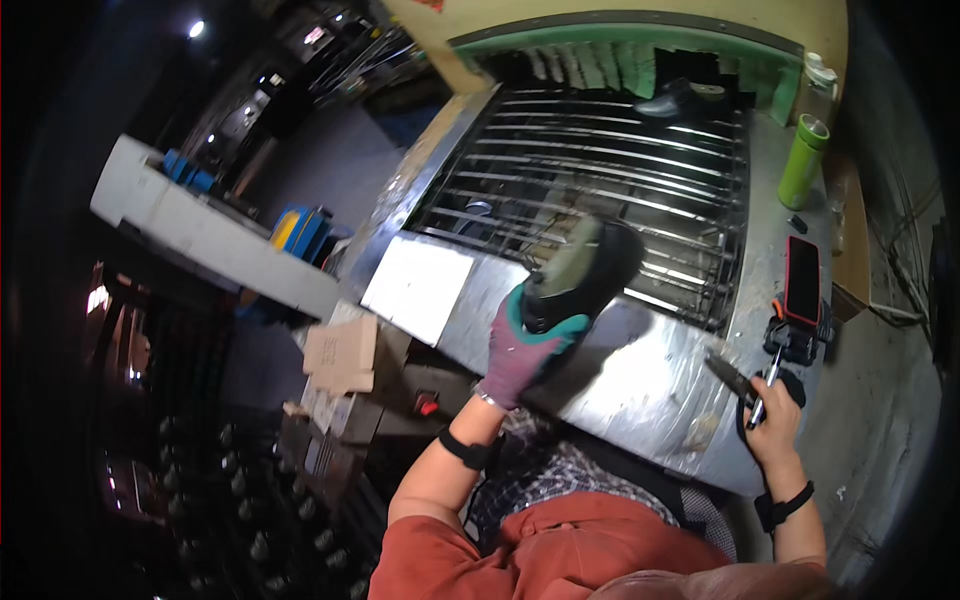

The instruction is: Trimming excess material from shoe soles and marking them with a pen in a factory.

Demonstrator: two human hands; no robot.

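My left hand [527, 345], in a pink and green glove, is closed around a black shoe [612, 265] with an olive-grey panel. It holds the shoe tilted above the near edge of the roller conveyor [590, 150]. My bare right hand [776, 420] is at the right end of the steel table [650, 400], with its fingers closed on a slim silver-and-dark pen [765, 392]. Beside those fingers lies a dark, flat, blade-like tool [730, 376]; whether the hand touches it I cannot tell. Another dark shoe [682, 102] rests at the conveyor's far end.
A white sheet [418, 289] lies left of the shoe. Along the right ledge are a red-edged phone [802, 280] on a black holder, a green bottle [803, 162] and a clear bottle [818, 85]. Cardboard [341, 355] sits at the left, above a red button [428, 405].
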